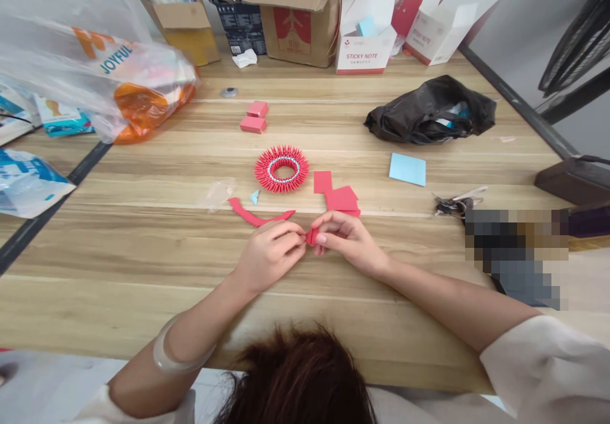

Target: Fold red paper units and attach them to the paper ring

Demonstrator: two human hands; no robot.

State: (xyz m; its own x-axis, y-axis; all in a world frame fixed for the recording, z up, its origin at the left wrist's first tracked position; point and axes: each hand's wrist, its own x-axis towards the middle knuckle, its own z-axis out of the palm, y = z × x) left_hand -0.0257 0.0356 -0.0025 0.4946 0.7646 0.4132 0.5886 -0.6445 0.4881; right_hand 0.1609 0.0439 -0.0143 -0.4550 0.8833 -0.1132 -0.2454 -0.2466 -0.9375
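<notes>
Between my fingertips is a small folded piece of red paper [311, 237]. My left hand [274, 252] pinches its left side, and my right hand [350, 241] grips it from the right with thumb and fingers. Just beyond my left hand lies a curved strip of nested red folded paper pieces [245, 213]. Loose red paper squares [339, 198] are spread beyond my right hand. Farther off sits a spiky ring of red folded pieces [263, 168] with a pale blue inner band. A small light blue folded piece [255, 197] lies near the strip.
Two red paper stacks [253, 124] and a light blue pad [407, 169] lie on the wooden table [166, 297]. A black plastic bag [419, 116] and keys [457, 206] are at right, a JOYFUL plastic bag [143, 93] at left. Cardboard boxes [324, 36] line the back.
</notes>
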